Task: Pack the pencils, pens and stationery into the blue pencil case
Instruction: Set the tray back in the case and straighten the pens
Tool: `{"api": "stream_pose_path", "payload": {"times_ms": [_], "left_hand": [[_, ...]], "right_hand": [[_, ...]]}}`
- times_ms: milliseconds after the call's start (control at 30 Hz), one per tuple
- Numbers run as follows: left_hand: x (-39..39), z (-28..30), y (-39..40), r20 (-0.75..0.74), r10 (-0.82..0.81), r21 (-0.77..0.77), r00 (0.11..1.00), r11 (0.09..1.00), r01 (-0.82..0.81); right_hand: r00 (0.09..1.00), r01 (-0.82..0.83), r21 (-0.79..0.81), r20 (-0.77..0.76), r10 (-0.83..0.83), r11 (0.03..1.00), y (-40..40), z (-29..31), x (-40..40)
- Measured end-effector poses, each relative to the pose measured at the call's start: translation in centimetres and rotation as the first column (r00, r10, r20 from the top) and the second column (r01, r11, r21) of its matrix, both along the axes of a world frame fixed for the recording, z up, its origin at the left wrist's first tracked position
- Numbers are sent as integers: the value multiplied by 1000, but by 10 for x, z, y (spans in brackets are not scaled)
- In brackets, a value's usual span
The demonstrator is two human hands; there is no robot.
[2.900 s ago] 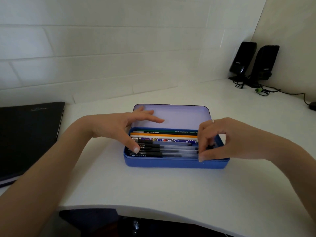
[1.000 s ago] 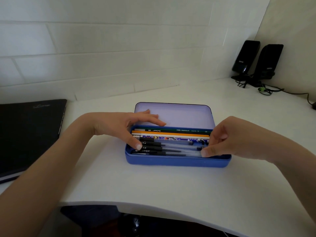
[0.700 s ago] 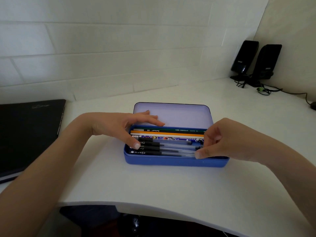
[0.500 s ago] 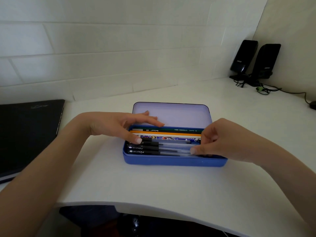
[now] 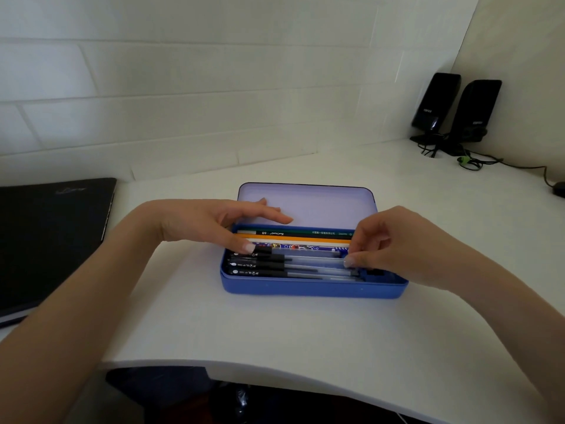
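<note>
The blue pencil case [image 5: 312, 289] lies open on the white desk, its pale lid [image 5: 321, 203] tipped back. Inside lie a green pencil [image 5: 305, 233], an orange pencil [image 5: 293, 239], a blue patterned pen [image 5: 305, 247] and several clear pens with black caps [image 5: 260, 265]. My left hand [image 5: 208, 221] hovers over the case's left end, fingers straight, thumb tip pressing a black pen cap. My right hand [image 5: 394, 240] is at the right end, fingers curled, pinching the tail of a clear pen between thumb and fingertips. The pens' right ends are hidden under it.
A closed black laptop [image 5: 46, 240] lies at the left. Two black speakers [image 5: 437, 102] stand in the far right corner with cables [image 5: 477, 162] trailing along the desk. A dark mouse [image 5: 559, 188] shows at the right edge. The desk's curved front edge is close below the case.
My left thumb has shifted from the front pen caps to a cap further back. My right hand's pinch has moved back from the front row as well.
</note>
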State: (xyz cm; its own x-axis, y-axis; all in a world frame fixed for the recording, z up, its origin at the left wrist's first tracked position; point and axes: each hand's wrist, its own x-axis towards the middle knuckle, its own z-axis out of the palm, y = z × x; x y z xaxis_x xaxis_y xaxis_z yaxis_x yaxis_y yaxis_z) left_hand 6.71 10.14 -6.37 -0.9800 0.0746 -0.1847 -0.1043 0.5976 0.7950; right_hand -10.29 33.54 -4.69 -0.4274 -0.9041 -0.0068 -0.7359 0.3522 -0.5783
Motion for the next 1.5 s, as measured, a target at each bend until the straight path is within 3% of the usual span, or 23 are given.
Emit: {"api": "stream_pose_path", "payload": {"times_ms": [133, 200, 300, 400, 533, 833, 1067, 1200, 1333, 1500], "left_hand": [[1, 1, 0, -41, 31, 22, 999, 999, -31], [1, 2, 0, -147, 156, 54, 977, 987, -150], [1, 7, -5, -287, 430, 194, 856, 901, -388], [-2, 7, -11, -337, 658, 270, 674, 753, -600], [-5, 3, -15, -337, 760, 264, 556, 643, -719], [-12, -4, -10, -212, 815, 263, 539, 579, -772], [-14, -5, -7, -154, 825, 248, 544, 565, -787], [-14, -7, -6, -116, 800, 251, 588, 597, -762], [-12, -6, -5, -95, 789, 306, 607, 603, -737], [-10, -5, -5, -78, 778, 350, 623, 607, -713]], "right_hand": [[998, 56, -91, 3, -56, 994, 2, 4, -10], [994, 101, -121, -35, -106, 988, 5, 7, -18], [989, 142, -44, -43, -143, 989, 8, 8, -26], [986, 160, 8, -48, -160, 987, 6, 4, -28], [987, 155, 19, -48, -154, 988, 4, 1, -27], [977, 211, 69, -35, -210, 975, 0, -8, -36], [965, 260, 12, -48, -259, 966, -2, -12, -46], [967, 252, 32, 30, -253, 967, -4, -16, -48], [940, 317, -57, 151, -306, 947, 0, -10, -55], [971, 124, 196, 178, -160, 973, 8, -3, -52]]}}
